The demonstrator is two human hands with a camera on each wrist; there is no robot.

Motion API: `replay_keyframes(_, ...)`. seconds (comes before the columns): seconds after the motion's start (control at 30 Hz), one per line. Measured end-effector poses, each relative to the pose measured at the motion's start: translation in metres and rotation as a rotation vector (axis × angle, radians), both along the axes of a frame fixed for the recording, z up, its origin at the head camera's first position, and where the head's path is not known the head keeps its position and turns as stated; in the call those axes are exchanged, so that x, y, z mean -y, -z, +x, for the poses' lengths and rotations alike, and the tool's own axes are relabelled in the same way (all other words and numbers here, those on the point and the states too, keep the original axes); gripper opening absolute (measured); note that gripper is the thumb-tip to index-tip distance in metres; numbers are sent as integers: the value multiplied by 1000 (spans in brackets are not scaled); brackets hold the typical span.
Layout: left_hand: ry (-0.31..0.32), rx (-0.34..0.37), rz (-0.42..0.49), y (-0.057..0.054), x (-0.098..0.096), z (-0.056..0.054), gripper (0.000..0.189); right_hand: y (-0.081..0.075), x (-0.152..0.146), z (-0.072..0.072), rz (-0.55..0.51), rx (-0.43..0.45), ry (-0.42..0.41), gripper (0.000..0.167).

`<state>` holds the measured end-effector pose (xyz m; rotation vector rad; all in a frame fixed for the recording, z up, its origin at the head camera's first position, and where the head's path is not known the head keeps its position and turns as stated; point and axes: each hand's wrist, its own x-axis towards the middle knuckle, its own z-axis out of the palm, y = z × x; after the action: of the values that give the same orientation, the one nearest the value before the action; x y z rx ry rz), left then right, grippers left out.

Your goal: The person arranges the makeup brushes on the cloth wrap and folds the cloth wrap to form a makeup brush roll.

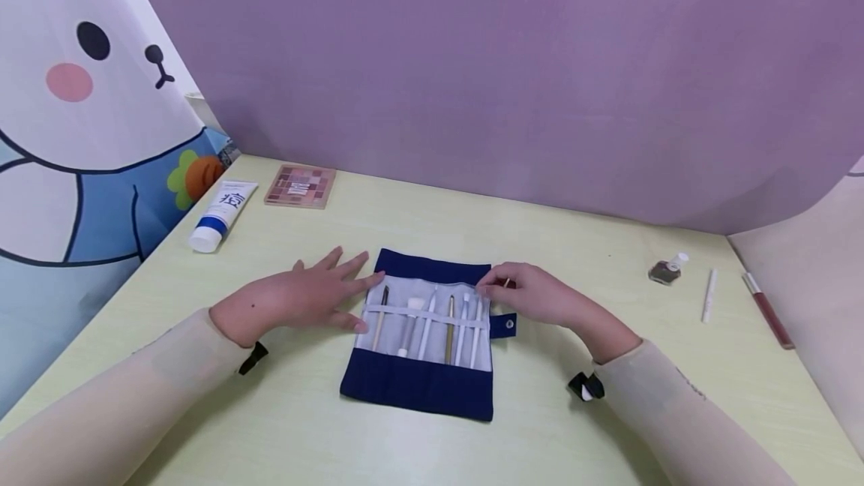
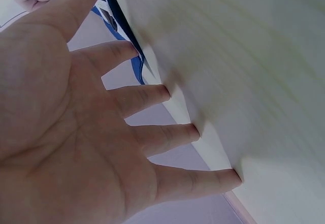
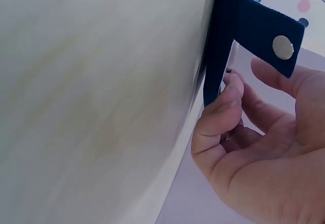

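A navy brush roll [image 1: 417, 388] with a grey lining lies unfolded on the table. Several slim makeup brushes [image 1: 450, 328] stand side by side under its elastic band, their lower ends inside the navy pocket. At the roll's upper left edge, my left hand [image 1: 307, 295] rests with its fingers spread, fingertips on the table and the roll's edge. My right hand [image 1: 533, 292] is at the upper right corner, its fingertips pinching the top end of the rightmost white brush [image 1: 476, 336]. A snap strap [image 3: 268, 35] sticks out beside that hand.
A white tube [image 1: 224, 214] and a pink palette [image 1: 300, 186] lie at the back left. Toward the right are a small bottle [image 1: 667, 270], a thin white stick [image 1: 709, 295] and a dark red tube with a pale cap [image 1: 771, 313]. A purple cloth [image 1: 513, 88] hangs behind the table.
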<state>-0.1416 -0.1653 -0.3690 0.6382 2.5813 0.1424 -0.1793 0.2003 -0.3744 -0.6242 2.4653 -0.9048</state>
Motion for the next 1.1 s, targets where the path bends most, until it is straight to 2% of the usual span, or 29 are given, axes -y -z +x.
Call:
replay_keyframes(0.3,12,-9,16,0,-1,-1,87,-4,-2,2,4,-11,20,26)
replay_keyframes(0.37,12,-23,27,1,-1,0,87,-5,-3,3,-4,-26,29,26)
replay_keyframes(0.43,24,-66,30,2,1,1,88,-7,-4,4,-13,-40,41,26)
replay_keyframes(0.5,77,-147,27,3,3,1,90,-9,-4,5,-21,-50,48,26)
replay_keyframes(0.6,218,-282,21,4,5,-5,93,-12,-3,8,-34,-47,62,26)
replay_keyframes(0.67,309,-316,29,4,6,-13,94,-13,-2,10,-43,-38,67,26)
replay_keyframes(0.77,402,-264,48,3,3,-27,96,-16,-1,14,-54,-29,65,26)
replay_keyframes(0.9,477,-155,50,-2,-9,-42,97,-17,-2,20,-49,-31,68,26)
replay_keyframes(1.0,510,-86,27,-6,-20,-49,98,-18,-1,23,-54,-34,72,26)
replay_keyframes(1.1,500,-15,5,-8,-29,-53,100,-18,-1,25,-65,-35,69,26)
